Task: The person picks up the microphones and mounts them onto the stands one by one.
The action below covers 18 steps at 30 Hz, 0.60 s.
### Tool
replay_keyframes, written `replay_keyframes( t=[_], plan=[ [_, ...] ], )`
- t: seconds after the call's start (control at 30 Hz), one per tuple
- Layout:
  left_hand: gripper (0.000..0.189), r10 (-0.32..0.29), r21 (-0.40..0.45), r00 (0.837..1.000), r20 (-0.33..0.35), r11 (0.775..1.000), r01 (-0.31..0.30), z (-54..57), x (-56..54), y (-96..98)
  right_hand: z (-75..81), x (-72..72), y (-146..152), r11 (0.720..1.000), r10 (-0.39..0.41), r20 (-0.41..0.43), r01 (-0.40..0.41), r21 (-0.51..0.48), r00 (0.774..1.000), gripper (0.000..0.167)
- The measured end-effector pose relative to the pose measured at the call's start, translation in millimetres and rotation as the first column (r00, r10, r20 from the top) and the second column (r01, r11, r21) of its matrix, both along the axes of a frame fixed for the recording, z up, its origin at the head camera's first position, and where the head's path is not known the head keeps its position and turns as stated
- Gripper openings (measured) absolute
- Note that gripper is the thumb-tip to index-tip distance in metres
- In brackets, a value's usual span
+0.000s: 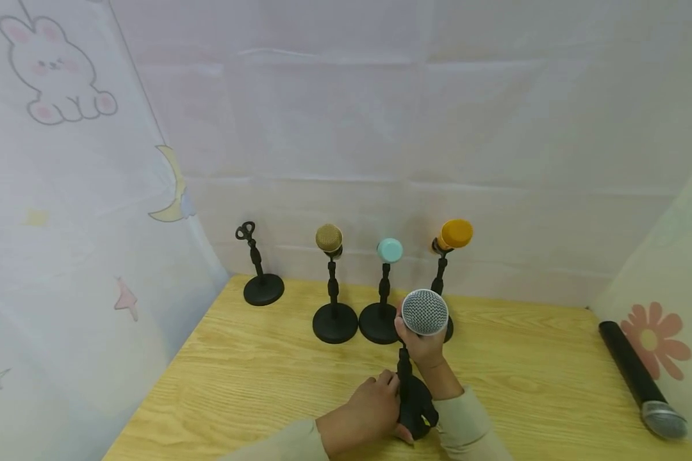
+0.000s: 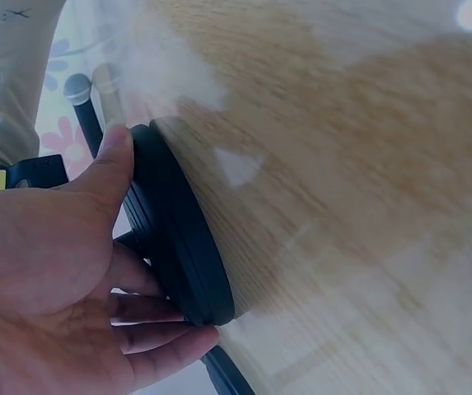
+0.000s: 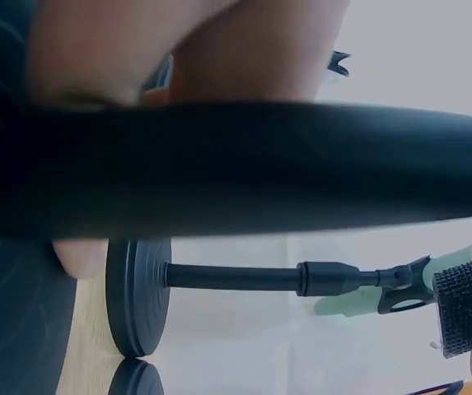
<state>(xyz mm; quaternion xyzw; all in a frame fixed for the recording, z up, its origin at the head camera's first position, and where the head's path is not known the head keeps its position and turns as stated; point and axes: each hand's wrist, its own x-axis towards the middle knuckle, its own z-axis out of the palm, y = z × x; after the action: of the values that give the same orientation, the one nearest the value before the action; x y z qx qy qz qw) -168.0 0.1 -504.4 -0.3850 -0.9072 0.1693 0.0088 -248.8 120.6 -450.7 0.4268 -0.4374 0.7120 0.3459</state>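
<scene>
My left hand (image 1: 366, 410) grips the round base of a black tabletop microphone stand (image 1: 418, 400). In the left wrist view the thumb and fingers curl over the rim of that base (image 2: 174, 226). A microphone with a silver mesh head (image 1: 425, 312) is in my right hand (image 1: 427, 349), at the top of this stand. In the right wrist view the mesh head (image 3: 462, 304) shows at the right edge with part of the hand, while the stand's pole (image 3: 244, 169) crosses close to the camera. Whether the microphone sits in the clip is hidden.
Behind stand similar stands holding a gold-headed microphone (image 1: 329, 238), a mint one (image 1: 389, 250) and an orange one (image 1: 455, 234). A stand with a bare clip (image 1: 263, 288) is at the back left. Another black microphone (image 1: 640, 378) lies at the wooden table's right edge.
</scene>
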Motion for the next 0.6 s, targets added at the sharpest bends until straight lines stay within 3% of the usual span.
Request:
replay_keyframes(
  t=[0.23, 0.53, 0.6],
  plan=[
    [0.083, 0.004, 0.007, 0.999, 0.042, 1.000, -0.004, 4.1, 0.4, 1.5, -3.1, 5.1, 7.3, 0.996, 0.046, 0.042, -0.049, 0.068, 0.998, 0.025],
    [0.082, -0.019, -0.009, 0.998, 0.062, 1.000, 0.019, 8.3, -2.1, 2.6, -3.5, -1.7, 11.4, 0.987, 0.075, 0.002, -0.075, 0.140, 0.997, 0.021],
    [0.082, -0.026, -0.012, 0.998, 0.057, 1.000, 0.026, 7.1, -2.6, 1.9, -3.2, -2.7, 12.4, 0.983, 0.018, -0.009, -0.016, 0.183, 1.000, 0.027]
  ],
)
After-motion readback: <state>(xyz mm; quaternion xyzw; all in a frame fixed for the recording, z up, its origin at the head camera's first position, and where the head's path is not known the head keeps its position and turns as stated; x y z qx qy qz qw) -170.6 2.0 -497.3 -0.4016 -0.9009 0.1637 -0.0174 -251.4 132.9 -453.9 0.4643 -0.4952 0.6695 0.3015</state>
